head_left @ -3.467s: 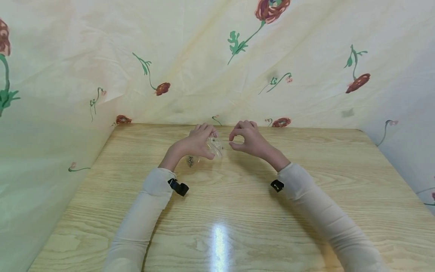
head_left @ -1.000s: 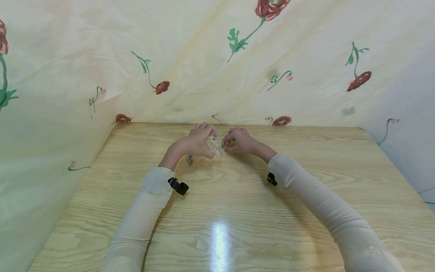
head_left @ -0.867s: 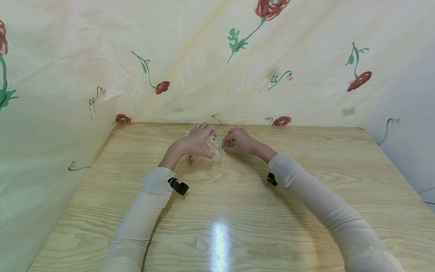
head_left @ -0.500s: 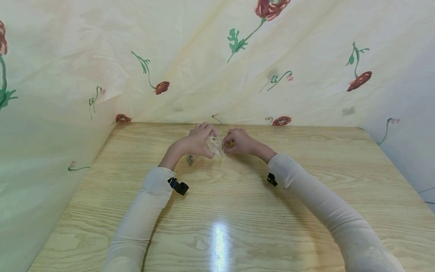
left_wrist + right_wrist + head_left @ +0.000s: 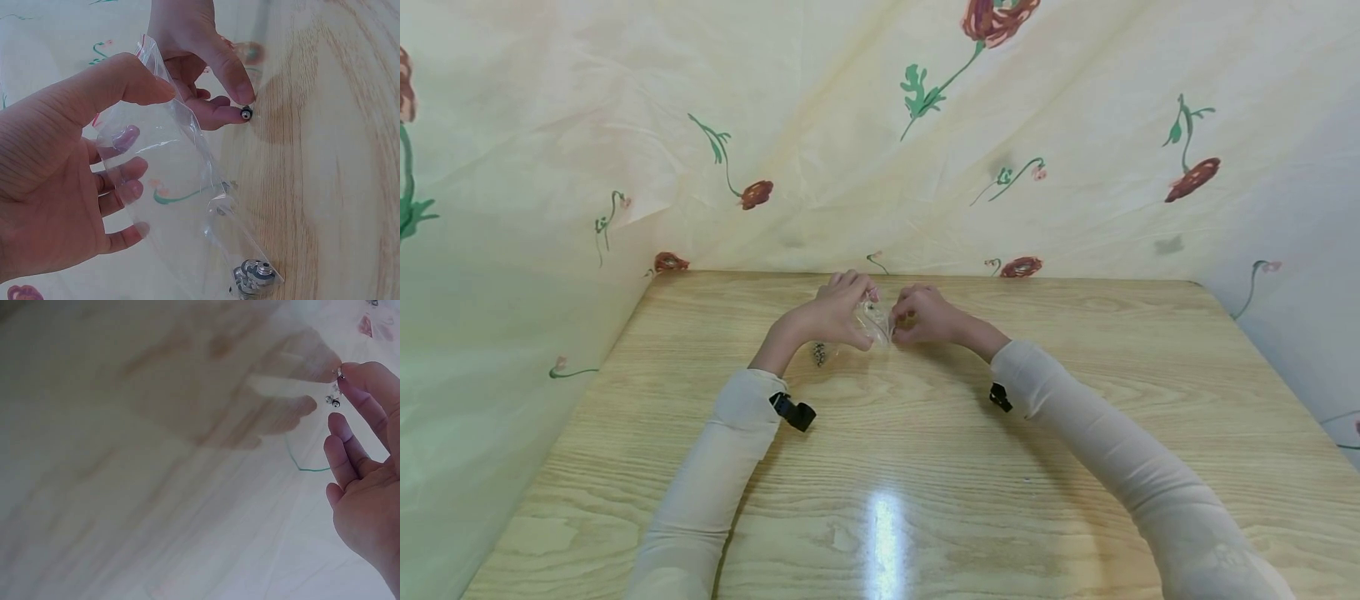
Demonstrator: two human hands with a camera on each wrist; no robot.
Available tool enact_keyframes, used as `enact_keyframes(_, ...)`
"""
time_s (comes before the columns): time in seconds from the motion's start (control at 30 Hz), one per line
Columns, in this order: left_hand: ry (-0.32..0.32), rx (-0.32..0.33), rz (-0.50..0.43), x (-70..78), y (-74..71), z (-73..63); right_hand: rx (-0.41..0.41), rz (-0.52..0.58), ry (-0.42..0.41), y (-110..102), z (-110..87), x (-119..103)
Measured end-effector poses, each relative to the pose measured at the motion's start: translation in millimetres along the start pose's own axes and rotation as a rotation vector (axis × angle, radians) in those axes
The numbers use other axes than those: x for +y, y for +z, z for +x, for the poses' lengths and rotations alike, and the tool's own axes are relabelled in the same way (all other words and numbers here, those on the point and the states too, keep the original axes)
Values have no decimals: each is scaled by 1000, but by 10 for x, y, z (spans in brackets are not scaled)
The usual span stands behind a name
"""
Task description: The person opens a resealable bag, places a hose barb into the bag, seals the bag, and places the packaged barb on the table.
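Note:
My left hand (image 5: 829,315) holds a clear zip bag (image 5: 169,140), thumb on one side of its mouth and fingers on the other. Red lines run along the bag's top edge. Several small shiny metal pieces (image 5: 255,276) with dark rings sit bunched in its bottom corner. Close to the bag, my right hand (image 5: 931,317) pinches one small metal piece (image 5: 246,113) with a dark ring between thumb and index fingertip. The other right fingers are loosely bent in the right wrist view, where a few more shiny pieces (image 5: 332,401) show just beyond the pinched one.
Both hands are over the far part of a wood-grain table (image 5: 880,433). A pale cloth with red flowers (image 5: 850,125) rises behind the table and along its sides. Black wrist straps (image 5: 793,412) sit at the cuffs.
Since the oldest frame, my right hand has moved left, right up to the bag. During the last second it shifts only slightly, and my left hand keeps its place.

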State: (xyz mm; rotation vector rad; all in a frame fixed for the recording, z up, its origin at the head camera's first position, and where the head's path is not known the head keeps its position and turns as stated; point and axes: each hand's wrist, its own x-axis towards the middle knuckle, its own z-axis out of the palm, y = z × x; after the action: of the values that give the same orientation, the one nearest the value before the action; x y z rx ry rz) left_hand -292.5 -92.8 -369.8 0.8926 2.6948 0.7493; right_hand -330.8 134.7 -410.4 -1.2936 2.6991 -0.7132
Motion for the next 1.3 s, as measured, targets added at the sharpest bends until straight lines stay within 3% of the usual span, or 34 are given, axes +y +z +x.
enact_keyframes(1.3, 0, -13, 10, 1, 2, -13, -22, -11, -2, 68, 10, -78)
